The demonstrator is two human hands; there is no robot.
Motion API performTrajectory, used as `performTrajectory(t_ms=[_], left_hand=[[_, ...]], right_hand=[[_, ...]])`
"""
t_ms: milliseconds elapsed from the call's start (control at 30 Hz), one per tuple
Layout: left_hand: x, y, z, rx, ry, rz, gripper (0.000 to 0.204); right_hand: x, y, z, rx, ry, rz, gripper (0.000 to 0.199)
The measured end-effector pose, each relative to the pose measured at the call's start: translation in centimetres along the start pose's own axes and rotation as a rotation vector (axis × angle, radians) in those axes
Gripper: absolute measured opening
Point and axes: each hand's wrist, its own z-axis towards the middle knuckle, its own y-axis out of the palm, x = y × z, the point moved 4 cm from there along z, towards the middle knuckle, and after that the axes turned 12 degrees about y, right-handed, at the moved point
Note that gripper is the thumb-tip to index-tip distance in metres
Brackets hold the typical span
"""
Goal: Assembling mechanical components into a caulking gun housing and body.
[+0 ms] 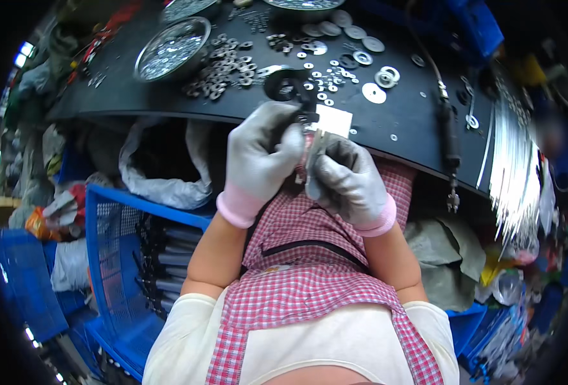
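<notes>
- A dark table (412, 122) spans the upper half of the frame, its near edge curving across the middle.
- A red-and-white checked apron (309, 289) covers the person at lower centre.
- A blue crate (146, 206) stands at lower left, with long grey pieces inside.
- A bundle of thin, shiny strips (515, 167) lies at the right of the table, ends over its edge.
- A metal bowl (197, 61) full of small shiny parts sits at upper left.
- The left hand (261, 157), in a grey glove with pink cuff, closes its fingers around a dark assembly (306, 119) at the centre of the frame; blur hides its details.
- The right hand (351, 179), gloved alike, is bent closed on the assembly's grey right edge.
- A black hand tool (451, 138) on a hose is right of centre.
- A pale square plate (333, 120) shows just beyond the hands; whether it is held, I cannot tell.
- Flat round discs (374, 93) are scattered at upper centre.
- Ring-shaped metal pieces (223, 67) lie heaped beside the bowl.
- Small washers (323, 96) dot the tabletop near the discs.
</notes>
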Motion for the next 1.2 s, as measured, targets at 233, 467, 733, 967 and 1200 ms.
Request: performTrajectory(t_ms=[233,467,733,967,1200], left_hand=[[0.2,-0.8,0.3,-0.03,0.117,0.025,0.017],[-0.1,-0.6,0.2,-0.071,0.136,0.028,0.015],[1.1,-0.6,-1.1,-0.21,-0.188,-0.334,0.036],[1.4,-4.4,-4.8,-0.152,-0.178,-0.22,0.047],[-0.8,-9.0,-7.1,0.118,-0.261,-0.131,0.047]], right_hand=[[0.6,0.9,1.6,-0.035,0.041,0.12,0.026],[0.3,0.2,2.0,-0.013,-0.041,0.15,0.024],[-0.8,0.6,2.4,0.304,-0.468,-0.215,0.021],[-2.2,3.1,5.2,-0.169,-0.066,-0.514,0.023],[-12.2,-6.3,20.8,0.54,-0.428,-1.595,0.023]])
